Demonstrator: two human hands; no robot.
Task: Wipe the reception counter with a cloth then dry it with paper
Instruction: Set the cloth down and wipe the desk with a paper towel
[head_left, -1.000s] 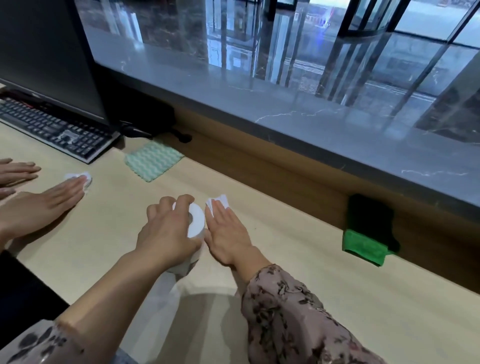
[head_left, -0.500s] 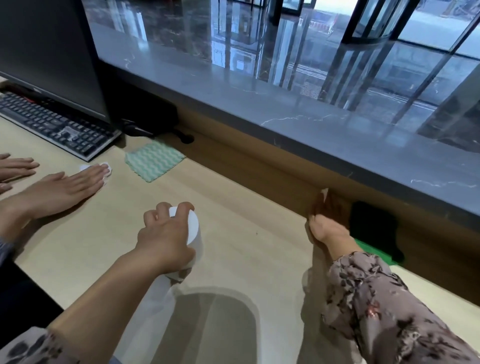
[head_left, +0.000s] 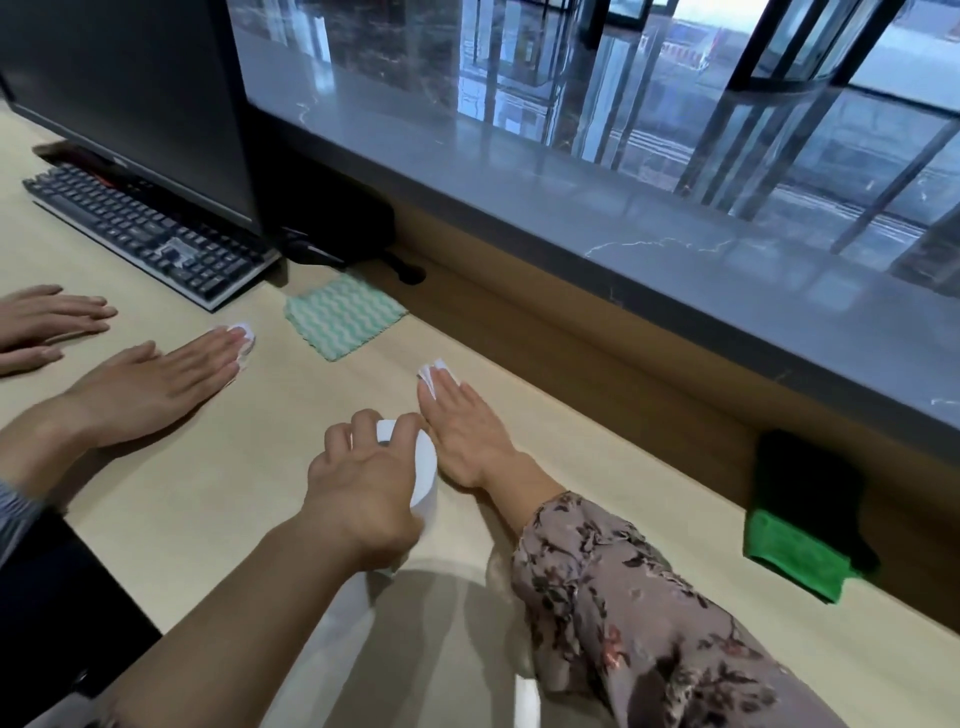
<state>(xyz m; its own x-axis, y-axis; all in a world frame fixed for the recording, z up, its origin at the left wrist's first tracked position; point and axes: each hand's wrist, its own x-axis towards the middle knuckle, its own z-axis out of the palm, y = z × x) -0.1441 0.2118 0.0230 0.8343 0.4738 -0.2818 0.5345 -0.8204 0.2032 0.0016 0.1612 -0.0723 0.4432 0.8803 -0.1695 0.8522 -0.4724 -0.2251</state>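
Note:
My left hand (head_left: 363, 483) grips a white paper roll (head_left: 423, 467) standing on the light wooden counter (head_left: 208, 493). My right hand (head_left: 462, 431) lies flat on the counter just right of the roll, pressing a folded white paper piece (head_left: 436, 371) under its fingertips. A green-and-white zigzag cloth (head_left: 343, 314) lies flat farther back, near the keyboard. A second green cloth (head_left: 795, 553) sits at the right against the wooden wall.
Another person's hands (head_left: 140, 384) rest at the left, one pressing a white paper (head_left: 244, 332). A black keyboard (head_left: 145, 228) and monitor (head_left: 130, 93) stand at the back left. A raised grey marble ledge (head_left: 623, 223) runs along the back.
My right hand swept with the paper out to the right wall, then back to beside the roll. My left hand stayed on the roll. The other person's hand slid forward.

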